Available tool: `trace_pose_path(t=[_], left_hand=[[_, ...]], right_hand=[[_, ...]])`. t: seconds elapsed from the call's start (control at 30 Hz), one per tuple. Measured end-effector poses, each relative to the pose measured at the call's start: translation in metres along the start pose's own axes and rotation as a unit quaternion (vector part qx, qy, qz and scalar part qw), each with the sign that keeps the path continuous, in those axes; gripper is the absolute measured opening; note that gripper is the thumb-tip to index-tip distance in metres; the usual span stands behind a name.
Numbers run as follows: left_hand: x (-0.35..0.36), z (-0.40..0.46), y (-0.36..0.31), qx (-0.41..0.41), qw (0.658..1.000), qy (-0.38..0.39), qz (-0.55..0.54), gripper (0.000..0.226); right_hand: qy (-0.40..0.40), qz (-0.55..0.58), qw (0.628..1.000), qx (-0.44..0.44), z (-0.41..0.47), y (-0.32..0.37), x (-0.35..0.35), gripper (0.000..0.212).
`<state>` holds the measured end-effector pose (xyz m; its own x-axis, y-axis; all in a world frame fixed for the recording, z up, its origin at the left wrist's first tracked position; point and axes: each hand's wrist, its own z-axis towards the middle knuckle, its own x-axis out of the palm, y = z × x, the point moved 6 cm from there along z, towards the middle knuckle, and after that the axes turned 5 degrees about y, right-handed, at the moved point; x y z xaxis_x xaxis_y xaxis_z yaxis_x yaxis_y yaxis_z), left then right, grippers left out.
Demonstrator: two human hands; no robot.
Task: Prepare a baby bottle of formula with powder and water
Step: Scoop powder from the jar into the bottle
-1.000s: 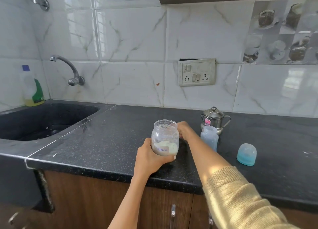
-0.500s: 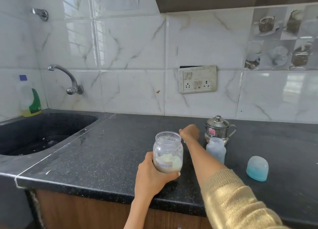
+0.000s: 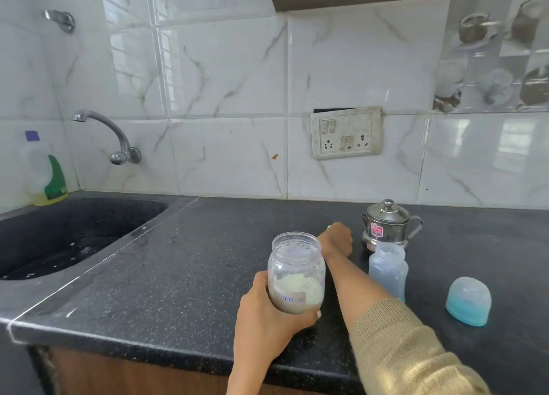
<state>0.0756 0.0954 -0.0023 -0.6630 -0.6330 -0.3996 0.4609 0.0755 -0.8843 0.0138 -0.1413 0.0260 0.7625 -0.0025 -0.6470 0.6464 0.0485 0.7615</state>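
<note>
A clear plastic jar (image 3: 297,276) with pale formula powder and a handwritten label stands lidless near the counter's front edge. My left hand (image 3: 264,323) grips its lower part. My right hand (image 3: 337,240) rests knuckles-up on the black counter (image 3: 193,276) just behind the jar, fingers curled; what is under it is hidden. A translucent blue baby bottle (image 3: 387,271) stands without its top to the right of my right forearm. Its blue domed cap (image 3: 468,301) sits on the counter further right.
A small lidded steel pot (image 3: 386,225) stands behind the baby bottle. A dark sink (image 3: 89,210) lies at the left under a wall tap (image 3: 110,130), with a dish soap bottle (image 3: 47,175) in the corner. A socket panel (image 3: 346,136) is on the tiled wall.
My right hand left the jar's mouth and moved back and right, down to the counter behind it. The left hand kept hold of the jar.
</note>
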Motion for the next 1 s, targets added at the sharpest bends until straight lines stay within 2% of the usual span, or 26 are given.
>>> trace_pose_path(t=[0.2,0.33,0.57,0.67,0.73,0.8,0.87,1.0], left_hand=[[-0.001,-0.002,-0.001,-0.001,1.000,0.000,0.003,0.074],[-0.002,-0.005,-0.003,0.002,1.000,0.000,0.015,0.075],[-0.004,-0.011,-0.008,-0.001,0.999,0.013,0.033,0.074],[-0.004,-0.013,-0.011,0.003,0.999,0.017,0.036,0.078],[-0.005,-0.015,-0.013,0.008,0.999,0.018,0.038,0.078],[-0.005,-0.015,-0.014,0.009,0.999,0.023,0.041,0.079],[-0.005,-0.016,-0.014,0.009,0.998,0.027,0.047,0.080],[-0.005,-0.015,-0.013,0.004,0.999,0.028,0.045,0.078]], right_hand=[[-0.015,-0.051,0.997,-0.047,-0.008,0.014,-0.012,0.027],[0.006,-0.058,0.996,-0.070,-0.021,0.027,-0.034,0.029],[0.101,-0.087,0.983,-0.128,-0.054,0.047,-0.087,0.023],[0.192,-0.075,0.969,-0.138,-0.071,0.052,-0.110,0.002],[0.270,-0.013,0.953,-0.140,-0.086,0.054,-0.123,0.013],[0.319,0.032,0.935,-0.149,-0.101,0.057,-0.134,0.012],[0.338,0.049,0.925,-0.166,-0.112,0.059,-0.141,0.012],[0.353,0.044,0.915,-0.188,-0.127,0.064,-0.139,0.030]])
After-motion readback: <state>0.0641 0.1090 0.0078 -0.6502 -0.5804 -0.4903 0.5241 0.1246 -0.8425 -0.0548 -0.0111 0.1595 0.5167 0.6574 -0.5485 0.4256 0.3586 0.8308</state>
